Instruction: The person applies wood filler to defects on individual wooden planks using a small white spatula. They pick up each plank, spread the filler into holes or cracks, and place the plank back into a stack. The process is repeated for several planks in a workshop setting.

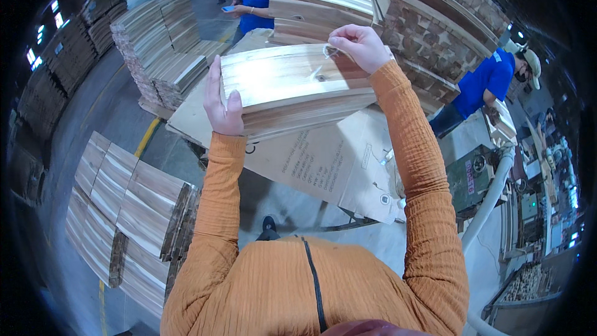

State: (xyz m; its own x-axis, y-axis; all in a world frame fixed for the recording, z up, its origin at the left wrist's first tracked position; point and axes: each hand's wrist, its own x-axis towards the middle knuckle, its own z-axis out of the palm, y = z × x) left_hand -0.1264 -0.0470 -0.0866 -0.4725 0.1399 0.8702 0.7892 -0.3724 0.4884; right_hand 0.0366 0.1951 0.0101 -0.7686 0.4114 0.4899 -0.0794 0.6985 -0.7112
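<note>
Head view. The person in the ribbed orange long-sleeved top holds a short stack of pale, streaky-grained wooden boards (292, 84) out in front of the chest, above a sheet of brown printed cardboard (323, 162) lying on the work surface. The left hand (222, 102) clasps the stack's left end, thumb lying on the top board and fingers wrapped around the edge. The right hand (360, 46) is at the upper right corner of the top board, fingertips pinched shut on a small loop of pale string or band (328, 51); what the loop is attached to cannot be made out. The top board shows a small dark knot near its centre.

Below left, a pallet of similar pale boards (124, 205) sits on the concrete floor. Behind stand taller board stacks (168, 43). Two co-workers in blue shirts (485, 81) stand beyond.
</note>
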